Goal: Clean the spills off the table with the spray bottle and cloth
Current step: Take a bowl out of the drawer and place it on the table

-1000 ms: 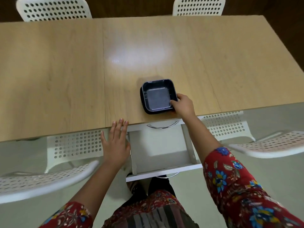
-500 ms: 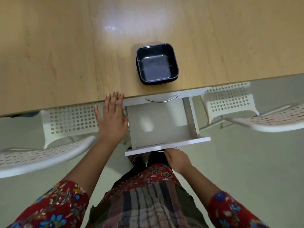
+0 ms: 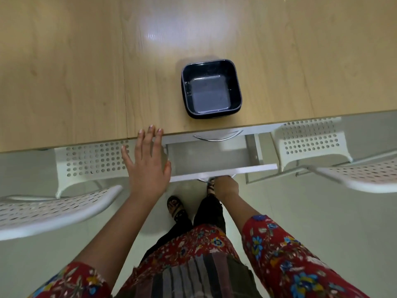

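Fingers (image 3: 150, 134) of the left hand (image 3: 148, 166) lie spread at the table (image 3: 64, 72) edge, just left of the open drawer (image 3: 214, 160), the right hand (image 3: 226, 186) curled under its front; no spray bottle or cloth visible; closing could pinch the left thumb.

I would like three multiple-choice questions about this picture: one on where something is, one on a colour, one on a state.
1. Where does the square dish stand?
A. On the table near its front edge
B. Inside the drawer
C. On a chair

2. What colour is the dish?
A. White
B. Black
C. Red

3. In what state is the lower drawer?
A. Fully shut
B. Taken out and lying on the floor
C. Pulled open, nothing visible inside

Answers:
1 A: it sits on the wooden table, just above the drawers.
2 B: its rim and walls are black.
3 C: its grey bottom shows bare, with the right hand at its front panel and the left hand open beside it.
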